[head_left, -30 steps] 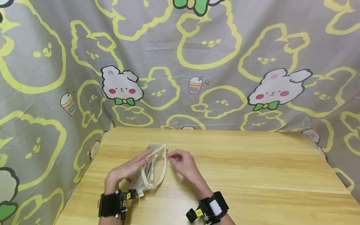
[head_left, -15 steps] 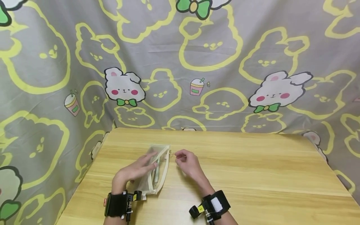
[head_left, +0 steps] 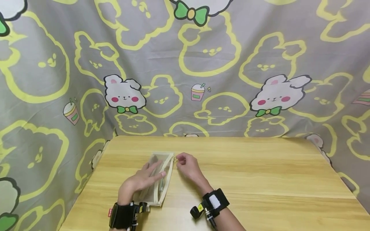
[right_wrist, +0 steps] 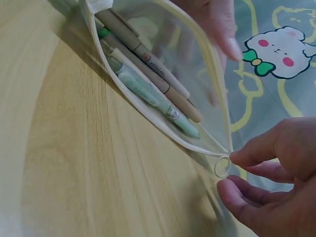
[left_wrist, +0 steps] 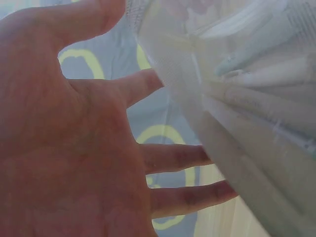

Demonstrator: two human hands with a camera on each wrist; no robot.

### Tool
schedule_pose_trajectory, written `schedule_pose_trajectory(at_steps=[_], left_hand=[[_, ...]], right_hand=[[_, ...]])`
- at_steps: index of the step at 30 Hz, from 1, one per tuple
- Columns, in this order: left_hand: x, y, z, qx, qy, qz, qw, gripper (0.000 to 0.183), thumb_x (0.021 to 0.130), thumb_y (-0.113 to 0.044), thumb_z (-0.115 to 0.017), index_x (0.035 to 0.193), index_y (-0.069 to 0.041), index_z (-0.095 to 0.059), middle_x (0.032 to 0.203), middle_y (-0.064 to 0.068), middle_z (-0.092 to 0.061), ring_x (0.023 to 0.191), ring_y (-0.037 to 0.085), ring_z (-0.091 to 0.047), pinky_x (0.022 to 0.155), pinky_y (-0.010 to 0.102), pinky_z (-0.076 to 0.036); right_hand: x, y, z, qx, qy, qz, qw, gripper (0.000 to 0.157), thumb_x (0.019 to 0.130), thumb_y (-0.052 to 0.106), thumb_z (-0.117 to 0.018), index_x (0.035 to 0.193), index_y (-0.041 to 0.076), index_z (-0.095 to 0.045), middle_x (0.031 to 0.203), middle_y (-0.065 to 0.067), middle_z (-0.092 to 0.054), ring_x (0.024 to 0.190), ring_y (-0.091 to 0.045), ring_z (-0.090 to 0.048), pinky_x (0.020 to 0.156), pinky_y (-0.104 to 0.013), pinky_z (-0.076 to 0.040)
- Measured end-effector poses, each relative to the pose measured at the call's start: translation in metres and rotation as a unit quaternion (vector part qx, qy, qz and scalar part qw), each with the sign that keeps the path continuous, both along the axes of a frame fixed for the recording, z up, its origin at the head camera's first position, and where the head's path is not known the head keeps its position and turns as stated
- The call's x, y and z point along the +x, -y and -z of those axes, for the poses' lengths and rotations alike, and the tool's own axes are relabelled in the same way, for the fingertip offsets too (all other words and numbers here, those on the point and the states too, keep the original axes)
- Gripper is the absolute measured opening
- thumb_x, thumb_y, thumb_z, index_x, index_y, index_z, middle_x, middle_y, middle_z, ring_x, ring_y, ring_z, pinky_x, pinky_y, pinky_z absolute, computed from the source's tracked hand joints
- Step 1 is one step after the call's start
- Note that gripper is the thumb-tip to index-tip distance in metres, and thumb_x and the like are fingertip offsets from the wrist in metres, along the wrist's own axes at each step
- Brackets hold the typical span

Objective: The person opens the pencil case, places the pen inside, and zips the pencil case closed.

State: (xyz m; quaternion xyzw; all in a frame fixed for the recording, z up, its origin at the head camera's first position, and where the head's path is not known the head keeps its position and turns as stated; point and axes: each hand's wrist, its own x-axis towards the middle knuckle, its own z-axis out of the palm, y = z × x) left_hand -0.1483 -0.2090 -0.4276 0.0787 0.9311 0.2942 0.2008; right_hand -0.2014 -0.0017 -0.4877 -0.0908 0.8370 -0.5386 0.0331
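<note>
A see-through mesh pencil case (head_left: 166,189) with a cream zipper edge stands on the table, its mouth unzipped. Several pens (right_wrist: 153,94), some beige, some pale green, lie inside it, seen through the mouth in the right wrist view. My left hand (head_left: 141,181) rests against the case's left side, fingers spread and straight, the thumb over the rim. At the far end of the zipper hangs a small pull ring (right_wrist: 222,167). My right hand (head_left: 189,166) is right at it, index fingertip and thumb apart on either side of the ring, which shows whole between them.
The wooden table (head_left: 260,179) extends to the right and front of the case. A grey curtain (head_left: 225,64) with yellow outlines and rabbit prints hangs along the back and sides. Each wrist wears a black strap (head_left: 216,202) with a small camera.
My left hand has settled lower on the case with fingers spread, and the mouth looks narrower from above. My right fingertips, apart from the ring half a second ago, are now at it.
</note>
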Motion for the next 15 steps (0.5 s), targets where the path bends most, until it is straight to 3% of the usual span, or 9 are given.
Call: schedule_pose_trajectory(at_steps=[4, 9, 15], left_hand=[[-0.005, 0.0, -0.003, -0.012, -0.018, 0.021, 0.9995, 0.068, 0.101, -0.056, -0.038, 0.157, -0.018, -0.029, 0.161, 0.025, -0.011, 0.135, 0.062, -0.015, 0.092, 0.087, -0.019], [-0.023, 0.001, -0.007, -0.035, -0.051, 0.049, 0.9969, 0.063, 0.105, -0.048, -0.034, 0.154, -0.008, -0.034, 0.157, 0.028, -0.024, 0.138, 0.053, -0.022, 0.102, 0.079, -0.02], [-0.045, 0.008, 0.009, -0.034, -0.165, 0.062, 0.9837, 0.046, 0.106, -0.03, -0.043, 0.142, -0.003, -0.052, 0.141, 0.029, -0.047, 0.128, 0.049, -0.041, 0.105, 0.069, -0.031]], right_hand=[[-0.007, 0.002, 0.003, 0.006, -0.006, 0.027, 1.0, 0.027, 0.083, -0.001, -0.069, 0.11, -0.001, -0.068, 0.107, -0.017, -0.068, 0.095, -0.027, -0.065, 0.082, -0.039, -0.059], [-0.012, 0.004, 0.004, 0.012, -0.018, 0.046, 0.999, 0.027, 0.081, 0.002, -0.071, 0.107, -0.001, -0.069, 0.104, -0.017, -0.069, 0.094, -0.028, -0.065, 0.082, -0.04, -0.059], [-0.012, 0.016, 0.006, 0.021, -0.027, 0.044, 0.998, 0.036, 0.079, 0.006, -0.078, 0.112, -0.002, -0.065, 0.105, -0.017, -0.068, 0.097, -0.03, -0.065, 0.083, -0.04, -0.059]])
